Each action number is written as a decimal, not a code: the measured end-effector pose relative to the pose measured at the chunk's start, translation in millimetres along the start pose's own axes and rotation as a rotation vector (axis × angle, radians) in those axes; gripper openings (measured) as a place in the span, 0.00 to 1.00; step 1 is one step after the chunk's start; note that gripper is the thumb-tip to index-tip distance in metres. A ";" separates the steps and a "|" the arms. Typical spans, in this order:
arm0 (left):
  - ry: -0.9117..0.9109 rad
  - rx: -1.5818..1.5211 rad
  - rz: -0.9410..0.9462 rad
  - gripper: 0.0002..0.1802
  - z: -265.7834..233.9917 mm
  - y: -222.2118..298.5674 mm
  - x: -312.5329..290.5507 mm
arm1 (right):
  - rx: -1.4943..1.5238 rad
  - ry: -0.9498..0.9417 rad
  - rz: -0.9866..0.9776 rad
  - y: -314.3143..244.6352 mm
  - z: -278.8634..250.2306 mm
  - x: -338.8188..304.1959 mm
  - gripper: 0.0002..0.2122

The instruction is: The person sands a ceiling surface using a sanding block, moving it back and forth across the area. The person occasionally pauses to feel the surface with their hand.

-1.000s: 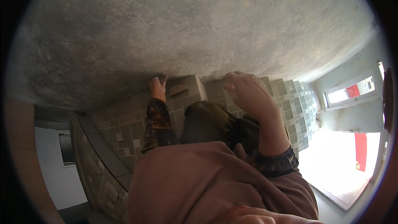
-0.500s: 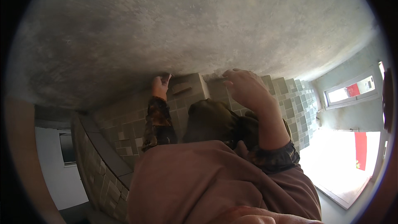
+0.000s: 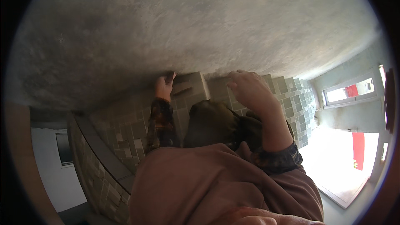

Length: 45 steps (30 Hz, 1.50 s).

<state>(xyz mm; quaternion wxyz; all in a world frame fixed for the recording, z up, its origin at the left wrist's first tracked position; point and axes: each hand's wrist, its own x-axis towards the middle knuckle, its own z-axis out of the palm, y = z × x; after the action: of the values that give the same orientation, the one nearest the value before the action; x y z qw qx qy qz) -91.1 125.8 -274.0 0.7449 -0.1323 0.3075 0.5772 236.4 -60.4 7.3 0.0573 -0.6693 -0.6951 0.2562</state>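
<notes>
One big mottled wall [image 3: 208, 21] rises above the tiled floor [image 3: 134, 131]. My right grip [image 3: 248, 86] is half curled near the wall's foot; I cannot tell whether it holds anything. Further left, my narrow left grip [image 3: 163, 86] pinches a small dark piece [image 3: 170, 76] at its upper end, beside the wall.

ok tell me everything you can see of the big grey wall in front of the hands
The grey wall fills the upper part of the view. It looks like bare plaster or cement, mottled with paler and darker patches, shadowed toward the lower left and brighter at right. Its lower edge runs along the patterned tiles. The left hand and right hand are both near that edge; whether either touches it is unclear.
</notes>
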 end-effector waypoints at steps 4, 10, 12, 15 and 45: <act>0.137 0.094 0.163 0.17 1.3 -21.1 10.9 | 0.097 0.063 -0.034 2.6 6.7 6.5 0.12; 0.211 0.163 0.206 0.16 6.6 -29.2 11.7 | 0.079 0.059 -0.021 5.1 8.2 8.3 0.12; 0.125 0.205 0.201 0.16 5.3 -27.6 8.9 | 0.028 0.024 -0.008 4.0 5.5 9.1 0.12; 0.132 0.375 0.258 0.14 1.6 -32.7 9.9 | 0.045 0.009 0.013 0.3 0.7 8.3 0.12; 0.343 0.254 0.227 0.11 66.6 -115.0 -17.2 | -0.008 -0.058 -0.207 -19.3 43.6 22.7 0.22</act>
<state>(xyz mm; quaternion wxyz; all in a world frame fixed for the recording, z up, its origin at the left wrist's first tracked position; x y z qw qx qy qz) 34.9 114.8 -230.0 0.6227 -0.0984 0.5126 0.5828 198.4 -50.3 -28.0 0.0605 -0.5866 -0.7628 0.2652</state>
